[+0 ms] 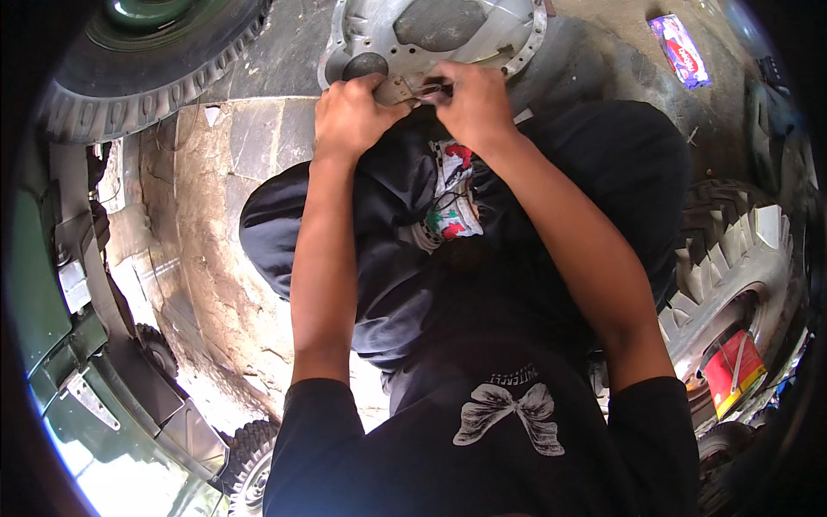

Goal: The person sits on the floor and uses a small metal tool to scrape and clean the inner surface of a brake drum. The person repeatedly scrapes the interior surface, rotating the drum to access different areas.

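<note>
A large grey metal housing (pixel 519 62) with a flanged rim, bolt holes and a wide opening lies on the floor in front of my crossed legs. At its near edge, my left hand (pixel 349 119) closes its thumb and fingers on a small, worn metal piece with holes (pixel 394 92). Close beside it on the right, my right hand (pixel 475 105) is closed, its fingertips bent in at the other end of this piece. Something dark shows at those fingertips, too small to make out. My fingers hide part of the metal piece.
A big tyre (pixel 164 86) stands at the upper left, next to a dark green vehicle body (pixel 39 250). On the right are a chunky-treaded tyre (pixel 732 250) and a red and yellow container (pixel 734 372). A purple packet (pixel 679 52) lies on the floor at the upper right.
</note>
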`<state>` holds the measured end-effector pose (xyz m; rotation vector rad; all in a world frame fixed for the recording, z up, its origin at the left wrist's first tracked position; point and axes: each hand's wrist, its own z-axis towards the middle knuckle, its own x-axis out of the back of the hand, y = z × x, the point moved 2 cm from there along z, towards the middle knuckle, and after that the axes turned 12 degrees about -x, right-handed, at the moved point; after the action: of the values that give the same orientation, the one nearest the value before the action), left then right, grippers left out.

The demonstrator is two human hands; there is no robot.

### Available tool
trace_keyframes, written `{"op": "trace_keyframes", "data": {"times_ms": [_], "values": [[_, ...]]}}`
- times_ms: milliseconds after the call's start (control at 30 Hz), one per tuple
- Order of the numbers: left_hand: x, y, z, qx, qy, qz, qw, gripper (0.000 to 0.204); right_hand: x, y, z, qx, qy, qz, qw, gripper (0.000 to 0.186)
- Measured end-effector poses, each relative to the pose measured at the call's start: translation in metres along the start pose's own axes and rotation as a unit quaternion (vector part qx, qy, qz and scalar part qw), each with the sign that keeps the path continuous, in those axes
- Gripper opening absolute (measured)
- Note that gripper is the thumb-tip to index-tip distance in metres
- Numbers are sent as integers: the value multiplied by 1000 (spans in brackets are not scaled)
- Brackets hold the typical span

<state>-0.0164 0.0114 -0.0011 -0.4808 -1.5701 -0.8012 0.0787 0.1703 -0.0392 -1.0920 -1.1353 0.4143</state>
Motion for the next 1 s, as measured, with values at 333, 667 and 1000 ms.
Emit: {"op": "trace_keyframes", "data": {"times_ms": [333, 667, 1000], "values": [[0, -3, -5, -15, 9, 5, 1000, 64, -3, -2, -7, 40, -6, 10, 999, 17], [-2, -1, 1, 2, -12, 2, 1000, 65, -5, 12, 7, -20, 4, 50, 999, 16], [-2, -5, 1, -18, 9, -4, 1000, 67, -6, 11, 10, -39, 17, 9, 999, 22]]}}
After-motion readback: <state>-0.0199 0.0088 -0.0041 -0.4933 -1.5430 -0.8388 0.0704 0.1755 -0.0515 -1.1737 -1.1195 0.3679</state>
